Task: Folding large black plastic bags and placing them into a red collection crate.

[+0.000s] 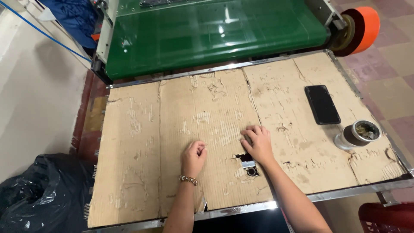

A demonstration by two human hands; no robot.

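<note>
Head view, looking down on a metal-framed counter (241,210) covered by worn, scored cardboard sheets (142,142). Left hand (193,156): resting on the cardboard near the middle of the counter, fingers curled together into a loose fist, holding nothing visible; a beaded bracelet (189,179) sits at the wrist. Right hand (257,143): palm down on the cardboard just to the right of the left hand, fingers close together and bent slightly, fingertips pressing the sheet, clamped on nothing. Just beneath the right wrist a ragged hole (246,163) is torn through the cardboard, showing a small metal part and a round opening below; the hand's heel lies at the hole's upper edge. The two hands are near each other but not touching. To the right, a black phone (322,104) lies flat, screen dark, well apart from the hands. Nearer the right edge, a short metal cup (358,133) stands on the cardboard, contents unclear. Behind the counter, a green conveyor belt (215,34) runs across the top of the view, with an orange tape roll (365,26) at its right end. A black plastic bag (41,194) sits on the floor at lower left; a red crate (386,218) shows at lower right.
</note>
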